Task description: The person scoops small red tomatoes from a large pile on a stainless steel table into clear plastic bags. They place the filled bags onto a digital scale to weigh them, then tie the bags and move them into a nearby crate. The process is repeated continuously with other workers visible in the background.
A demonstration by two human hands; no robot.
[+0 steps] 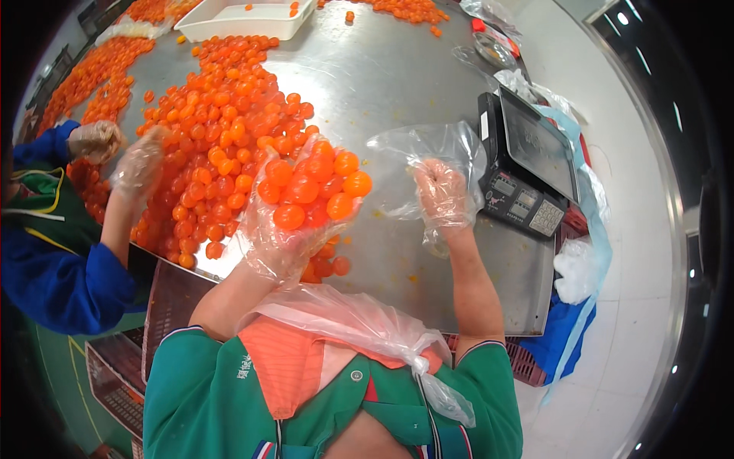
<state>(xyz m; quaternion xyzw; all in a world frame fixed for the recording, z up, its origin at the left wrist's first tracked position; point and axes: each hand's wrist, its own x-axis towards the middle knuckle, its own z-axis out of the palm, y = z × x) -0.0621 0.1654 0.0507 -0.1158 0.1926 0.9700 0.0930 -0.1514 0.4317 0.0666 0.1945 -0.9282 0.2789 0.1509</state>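
My left hand [271, 241], in a clear plastic glove, cups a heap of round, glossy orange yolk-like balls [321, 180] at the middle of the view, over the steel table [344, 84]. My gloved right hand [440, 191] is closed on the top of a crumpled clear plastic bag [401, 141] to the right of that heap, beside the black scale [508, 195]. A large pile of the same orange balls [222, 115] spreads across the table's left side.
A co-worker's gloved hands [138, 172] and blue sleeves are at the left. A white tray [214, 23] and more balls lie at the back. Crates [115, 367] stand below the table's front left; crumpled white plastic [573, 271] hangs by its right edge.
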